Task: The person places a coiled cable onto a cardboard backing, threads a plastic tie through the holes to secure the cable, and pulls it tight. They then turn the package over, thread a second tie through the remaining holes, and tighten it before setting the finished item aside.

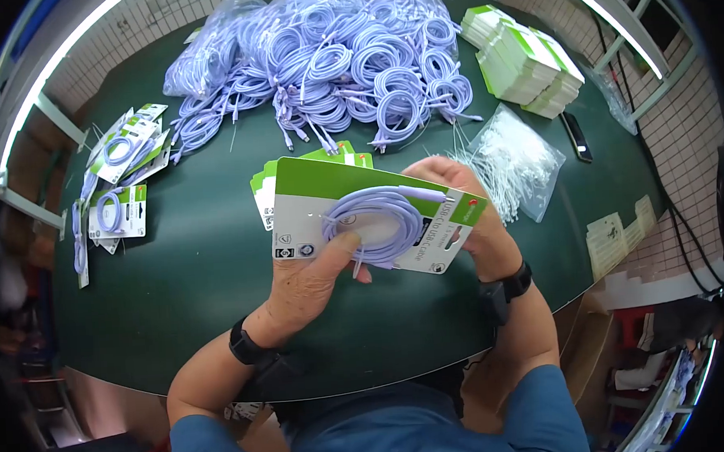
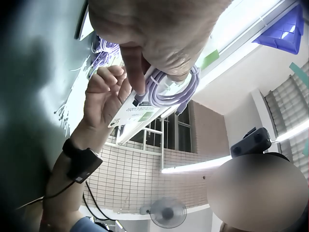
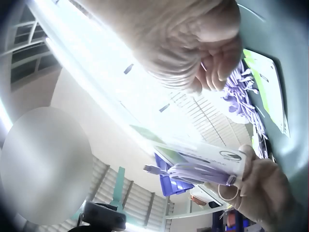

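My left hand (image 1: pixel 304 286) holds a green-and-white packaging card (image 1: pixel 314 179) upright, its thumb pressed over a coiled lilac USB-C cable (image 1: pixel 415 223) on the front. A thin white tie (image 1: pixel 358 267) sticks out by the coil beneath that thumb. My right hand (image 1: pixel 449 172) is at the card's right end, partly hidden behind it in the head view. From the left wrist view, the fingers of the right hand (image 2: pixel 104 92) look curled. In the right wrist view, the right hand (image 3: pixel 212 58) is apart from the card (image 3: pixel 203 150), and nothing clearly shows in its fingers.
Behind the held card lie several flat green-and-white cards (image 1: pixel 266 198). A large heap of lilac cables (image 1: pixel 329 64) covers the table's far side. Stacked cards (image 1: pixel 525 62), a bag of white ties (image 1: pixel 522 160) and a phone (image 1: pixel 576 137) sit right; carded cables (image 1: pixel 120 210) lie left.
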Available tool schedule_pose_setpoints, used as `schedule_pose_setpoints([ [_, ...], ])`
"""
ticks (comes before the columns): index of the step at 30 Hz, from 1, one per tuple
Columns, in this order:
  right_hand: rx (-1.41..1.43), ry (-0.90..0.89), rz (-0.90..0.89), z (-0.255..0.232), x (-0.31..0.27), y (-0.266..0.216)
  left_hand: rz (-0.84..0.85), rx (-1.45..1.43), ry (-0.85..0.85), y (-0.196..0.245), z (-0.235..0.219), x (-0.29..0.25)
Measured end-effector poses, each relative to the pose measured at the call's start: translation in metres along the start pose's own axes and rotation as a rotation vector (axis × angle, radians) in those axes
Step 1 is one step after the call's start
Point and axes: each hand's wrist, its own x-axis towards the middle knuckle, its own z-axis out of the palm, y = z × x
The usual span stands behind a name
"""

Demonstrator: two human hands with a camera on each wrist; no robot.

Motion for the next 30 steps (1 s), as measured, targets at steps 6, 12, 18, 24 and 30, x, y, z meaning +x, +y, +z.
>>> schedule_pose_setpoints([
  [6, 0.334, -0.678, 0.347, 0.01, -0.008, 0.056, 0.007, 0.049, -0.1, -0.006, 0.0, -0.007],
  [12, 0.514, -0.551, 0.393, -0.001, -0.022, 0.065, -0.016, 0.071, -0.085, -0.012, -0.001, -0.005],
  [18, 0.536, -0.544, 0.376, -0.017, -0.02, 0.097, -0.029, 0.053, -0.045, -0.015, 0.005, -0.007],
  [24, 0.354, -0.512, 0.399, -0.023, -0.022, 0.093, -0.044, 0.042, -0.022, -0.009, 0.009, -0.005],
  [30, -0.233, -0.508, -0.341, 0.024, -0.01, 0.029, -0.053, 0.06, -0.004, -0.006, 0.017, -0.007],
])
